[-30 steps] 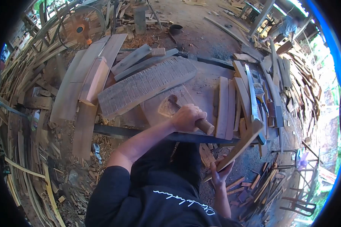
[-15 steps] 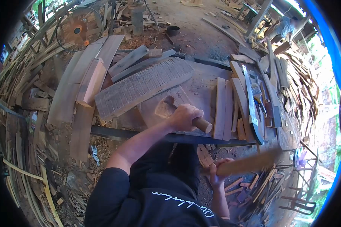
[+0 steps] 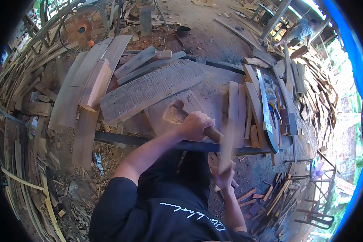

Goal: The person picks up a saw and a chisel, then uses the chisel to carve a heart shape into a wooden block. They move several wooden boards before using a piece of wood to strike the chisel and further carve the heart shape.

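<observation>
My left hand (image 3: 196, 126) is wrapped around the wooden handle (image 3: 213, 135) of a chisel. Its blade end points into a rounded, heart-like hollow (image 3: 173, 115) cut in a flat board (image 3: 157, 111). My right hand (image 3: 225, 176) grips a wooden mallet (image 3: 228, 145), blurred by motion and held upright at the butt of the chisel handle. Whether the two touch is hard to make out. Behind the board lies a thick, rough-sawn plank (image 3: 153, 88), its near edge against the carved piece.
To the right on the workbench (image 3: 213, 92) lie wood strips (image 3: 233, 105), a handsaw (image 3: 266, 105) and pliers (image 3: 275, 111). Planks (image 3: 74, 97) lean at the left. Scrap wood (image 3: 270, 197) litters the ground. A fan (image 3: 83, 30) stands at the back left; another person (image 3: 304, 32) is far right.
The mallet has swung leftward from the right, turning from nearly level to upright beside the chisel handle. My left hand stays in place on the chisel.
</observation>
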`<act>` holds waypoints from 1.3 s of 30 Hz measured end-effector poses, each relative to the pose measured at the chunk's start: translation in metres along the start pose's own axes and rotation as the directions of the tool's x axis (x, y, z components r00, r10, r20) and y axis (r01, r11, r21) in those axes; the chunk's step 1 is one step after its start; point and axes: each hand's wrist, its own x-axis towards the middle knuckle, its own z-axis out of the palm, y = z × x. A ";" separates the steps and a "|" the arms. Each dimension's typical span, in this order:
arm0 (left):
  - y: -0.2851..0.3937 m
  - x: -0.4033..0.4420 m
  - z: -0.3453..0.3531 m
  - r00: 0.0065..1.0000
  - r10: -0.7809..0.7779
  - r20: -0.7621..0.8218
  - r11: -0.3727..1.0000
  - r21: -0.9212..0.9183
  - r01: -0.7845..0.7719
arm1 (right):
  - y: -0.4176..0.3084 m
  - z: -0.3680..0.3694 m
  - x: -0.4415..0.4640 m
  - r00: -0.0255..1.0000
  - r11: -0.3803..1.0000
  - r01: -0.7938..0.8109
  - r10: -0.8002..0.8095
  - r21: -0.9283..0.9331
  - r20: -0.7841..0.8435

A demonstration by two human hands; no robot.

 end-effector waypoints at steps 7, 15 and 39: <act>0.003 -0.001 0.001 0.997 -0.054 0.046 0.999 -0.007 0.054 | -0.013 -0.012 -0.011 0.935 0.863 -0.034 0.205 0.503 -0.288; -0.001 -0.015 0.018 0.996 0.019 0.089 0.998 0.061 -0.025 | -0.011 -0.026 -0.011 0.937 0.898 -0.342 0.347 0.275 0.034; 0.007 -0.012 0.006 0.997 0.079 -0.008 0.996 0.029 -0.079 | -0.011 -0.034 -0.017 0.533 -0.074 0.101 0.846 0.992 0.009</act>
